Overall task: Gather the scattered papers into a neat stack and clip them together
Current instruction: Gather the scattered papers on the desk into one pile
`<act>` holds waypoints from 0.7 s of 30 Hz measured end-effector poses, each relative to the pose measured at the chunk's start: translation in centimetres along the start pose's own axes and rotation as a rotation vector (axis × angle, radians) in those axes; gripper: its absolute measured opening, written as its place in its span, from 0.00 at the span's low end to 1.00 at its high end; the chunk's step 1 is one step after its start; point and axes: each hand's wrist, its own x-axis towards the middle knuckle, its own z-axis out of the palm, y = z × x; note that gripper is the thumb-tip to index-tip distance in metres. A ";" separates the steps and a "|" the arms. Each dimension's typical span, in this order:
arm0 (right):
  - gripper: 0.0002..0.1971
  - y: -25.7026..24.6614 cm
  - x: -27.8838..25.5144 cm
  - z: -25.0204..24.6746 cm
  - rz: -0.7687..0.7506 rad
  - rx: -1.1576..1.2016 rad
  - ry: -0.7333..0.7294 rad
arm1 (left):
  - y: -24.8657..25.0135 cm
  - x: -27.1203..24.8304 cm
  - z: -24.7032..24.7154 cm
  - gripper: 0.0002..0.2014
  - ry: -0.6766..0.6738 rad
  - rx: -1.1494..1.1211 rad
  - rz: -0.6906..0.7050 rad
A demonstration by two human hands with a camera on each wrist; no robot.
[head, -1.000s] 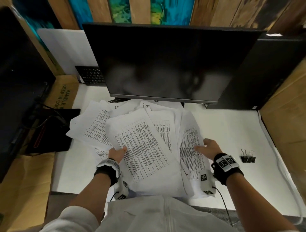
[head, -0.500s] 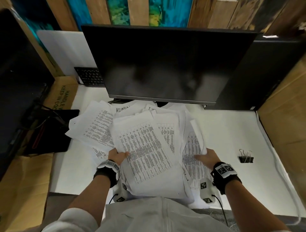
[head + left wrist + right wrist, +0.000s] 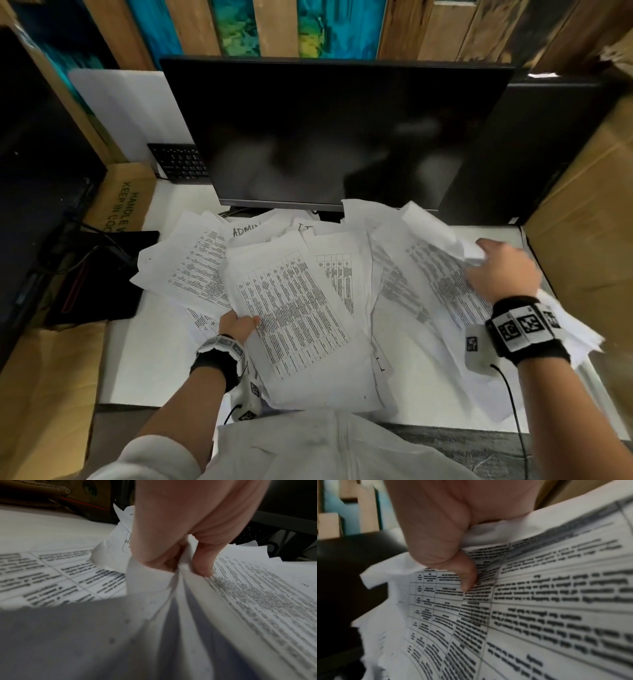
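Observation:
Printed white papers (image 3: 294, 301) lie fanned across the white desk in front of the monitor. My left hand (image 3: 238, 325) pinches the left edge of the middle bundle (image 3: 188, 588), thumb on top and fingers under it. My right hand (image 3: 500, 270) grips a second bundle of sheets (image 3: 442, 274) by its right edge and holds it lifted at the right of the desk; the right wrist view shows the thumb pressed on the printed table (image 3: 522, 601). The binder clip is hidden behind those lifted sheets.
A dark monitor (image 3: 335, 137) stands close behind the papers, with a black keyboard (image 3: 180, 161) behind it at the left. Cardboard boxes (image 3: 589, 240) wall the right side. A black flat device with cables (image 3: 99, 277) lies left of the desk (image 3: 154, 342).
My right hand has taken hold of the right-hand sheets and swung them up and to the right, covering the spot where the binder clip lay. The left hand stays on the middle bundle.

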 end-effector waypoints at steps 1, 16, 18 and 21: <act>0.09 -0.4 -0.1 -1.1 -0.019 0.042 0.054 | 0.0 0.0 0.0 0.06 0.001 -0.003 -0.004; 0.18 -5.5 -0.5 8.2 0.205 0.859 -0.195 | -0.3 0.8 -0.6 0.34 -0.107 -0.303 -0.066; 0.21 -5.7 -2.0 11.3 0.229 0.775 -0.317 | -2.2 3.6 -0.3 0.48 -0.121 -0.373 -0.077; 0.36 -5.4 -3.5 14.9 0.244 0.663 -0.627 | -0.7 1.3 -0.8 0.39 -0.140 -0.316 -0.055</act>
